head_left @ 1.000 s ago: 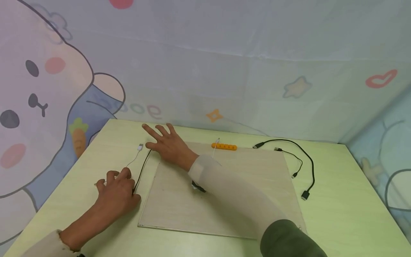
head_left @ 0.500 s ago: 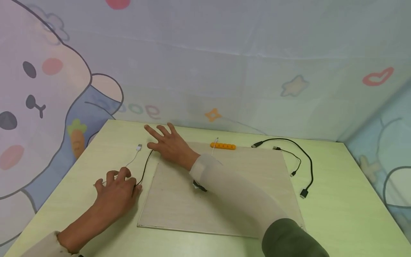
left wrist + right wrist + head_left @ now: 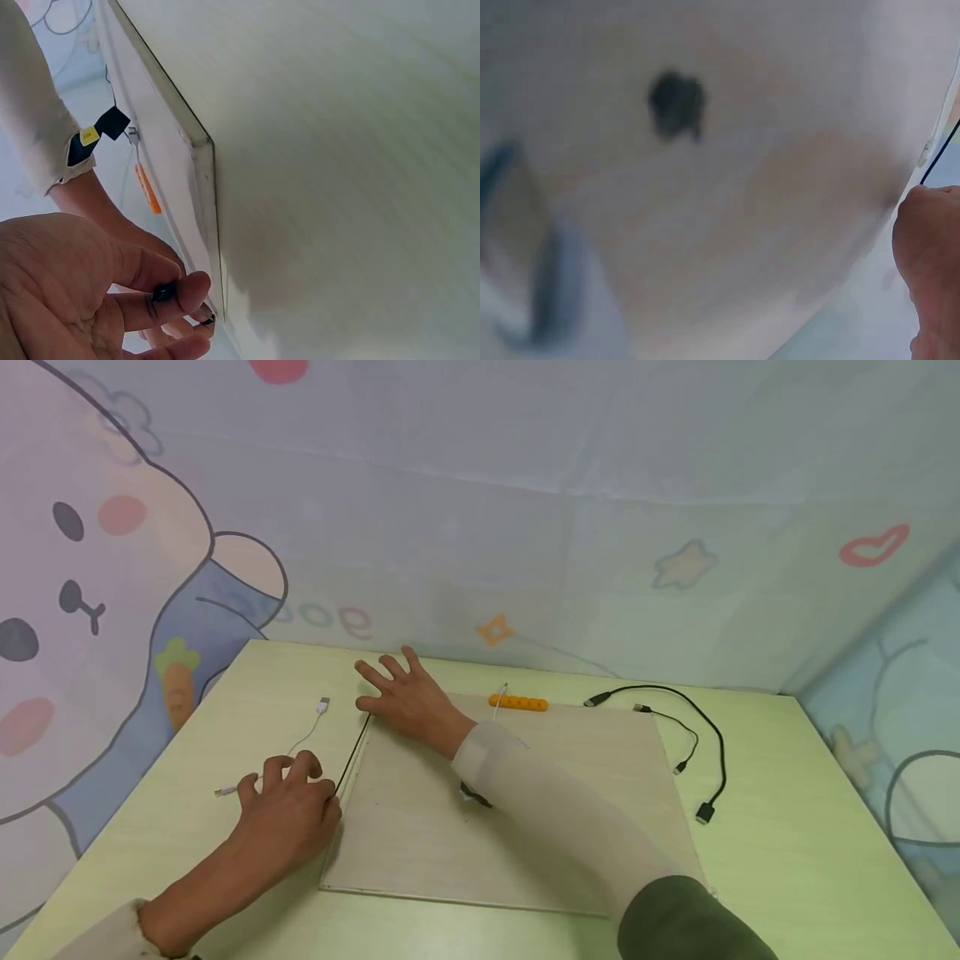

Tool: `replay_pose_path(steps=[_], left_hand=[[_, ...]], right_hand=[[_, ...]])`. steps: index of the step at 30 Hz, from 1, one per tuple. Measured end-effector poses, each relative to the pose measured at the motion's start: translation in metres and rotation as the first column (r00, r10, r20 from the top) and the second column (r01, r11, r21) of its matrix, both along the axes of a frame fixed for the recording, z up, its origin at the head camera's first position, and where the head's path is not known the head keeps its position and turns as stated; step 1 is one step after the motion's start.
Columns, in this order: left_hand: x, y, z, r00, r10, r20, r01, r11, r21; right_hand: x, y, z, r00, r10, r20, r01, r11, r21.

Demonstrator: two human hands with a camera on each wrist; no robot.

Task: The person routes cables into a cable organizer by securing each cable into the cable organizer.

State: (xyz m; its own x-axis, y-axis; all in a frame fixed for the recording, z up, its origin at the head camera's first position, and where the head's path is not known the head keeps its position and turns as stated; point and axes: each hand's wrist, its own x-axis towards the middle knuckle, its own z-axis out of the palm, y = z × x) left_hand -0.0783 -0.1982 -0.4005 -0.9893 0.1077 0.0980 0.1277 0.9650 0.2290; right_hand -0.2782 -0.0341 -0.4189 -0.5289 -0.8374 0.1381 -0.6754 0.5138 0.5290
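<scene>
A thin black cable (image 3: 352, 756) runs straight between my two hands, close to the left edge of a pale board (image 3: 420, 852). My left hand (image 3: 288, 814) pinches its near end; in the left wrist view a black connector (image 3: 163, 292) shows between thumb and forefinger. Farther back, my right hand (image 3: 412, 703) pinches the far end, its other fingers spread. That end is mostly hidden by the fingers in the head view. Beside the left hand lies a white USB cable (image 3: 304, 739), partly covered by it.
An orange cable holder (image 3: 519, 702) lies at the board's back edge, a white cable (image 3: 501, 691) across it. A small black item (image 3: 474, 795) on the board is partly behind my right sleeve. Two black cables, one thick (image 3: 722, 747) and one thin (image 3: 688, 731), lie at right.
Both hands have shifted right, toward the board. The black cable was bowed half a second ago and is now drawn straight between them.
</scene>
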Motion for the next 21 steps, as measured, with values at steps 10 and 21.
replay_pose_path(steps=[10, 21], left_hand=[[-0.002, 0.015, 0.006, 0.999, -0.028, 0.043, 0.027, 0.999, 0.034], [-0.004, 0.030, 0.007, 0.996, -0.049, 0.075, 0.044, 0.997, 0.064]], right_hand=[[0.000, 0.014, 0.009, 0.999, -0.024, -0.030, 0.027, 0.992, 0.120], [0.002, 0.035, 0.017, 0.999, -0.048, -0.004, 0.048, 0.992, 0.115]])
